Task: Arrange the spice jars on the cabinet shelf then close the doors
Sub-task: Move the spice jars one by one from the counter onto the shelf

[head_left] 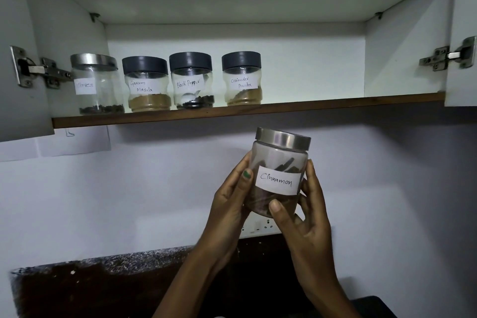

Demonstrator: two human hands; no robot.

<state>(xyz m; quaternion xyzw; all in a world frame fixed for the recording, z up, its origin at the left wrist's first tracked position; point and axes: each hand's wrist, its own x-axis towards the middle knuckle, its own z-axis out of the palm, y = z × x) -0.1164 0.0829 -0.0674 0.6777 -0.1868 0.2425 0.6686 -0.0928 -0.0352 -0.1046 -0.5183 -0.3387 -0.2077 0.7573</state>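
The clear cylindrical cinnamon jar with a brushed steel lid (280,173) is held below the front edge of the brown-edged white cabinet shelf (309,106), slightly tilted, its white handwritten label facing the camera. The left hand (232,204) grips the jar's left side with the thumb laid across the front near the label; the right hand (307,219) grips the right side, thumb pressed on the lower front, fingers wrapped behind. Dark bark pieces show inside.

Four jars stand in a row on the left half of the shelf, all upright:
- clear steel-lidded jar labelled Cloves (96,85), far left, beside the left door hinge (36,70);
- clear waisted jar with dark grey plastic lid labelled Garam Masala (147,85), just beside it;
- matching grey-lidded jar labelled Black Pepper (192,81), close alongside;
- matching grey-lidded jar labelled Coriander Powder (242,80), set a little apart.

Both cabinet doors stand open (right hinge (449,57) visible). A dark speckled stone counter (103,281) lies below, against a white wall (129,188).
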